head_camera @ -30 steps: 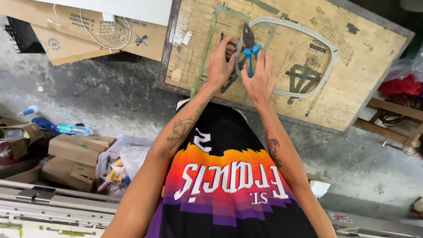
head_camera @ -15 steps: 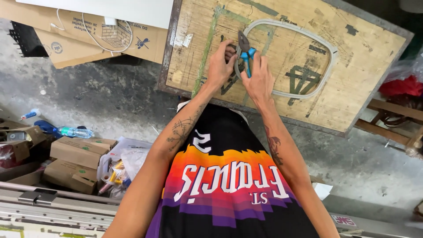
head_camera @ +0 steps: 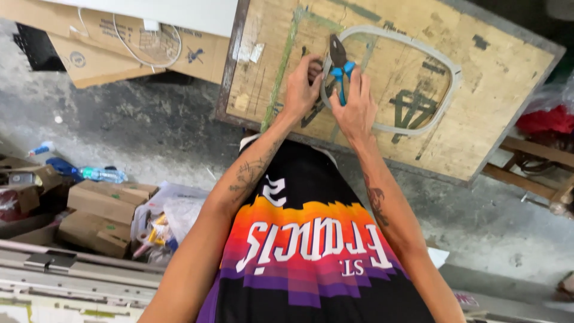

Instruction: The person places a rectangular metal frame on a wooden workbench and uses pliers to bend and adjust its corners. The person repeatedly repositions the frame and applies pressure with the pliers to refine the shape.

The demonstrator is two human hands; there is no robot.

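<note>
On the plywood board, blue-handled pliers.

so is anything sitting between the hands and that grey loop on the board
Nothing visible does. The right hand has its grip on the blue-handled pliers, whose jaws sit at the grey rounded frame loop on the wooden board. The left hand is at the same corner of the loop.

pliers slightly higher on the frame (right hand)
</note>
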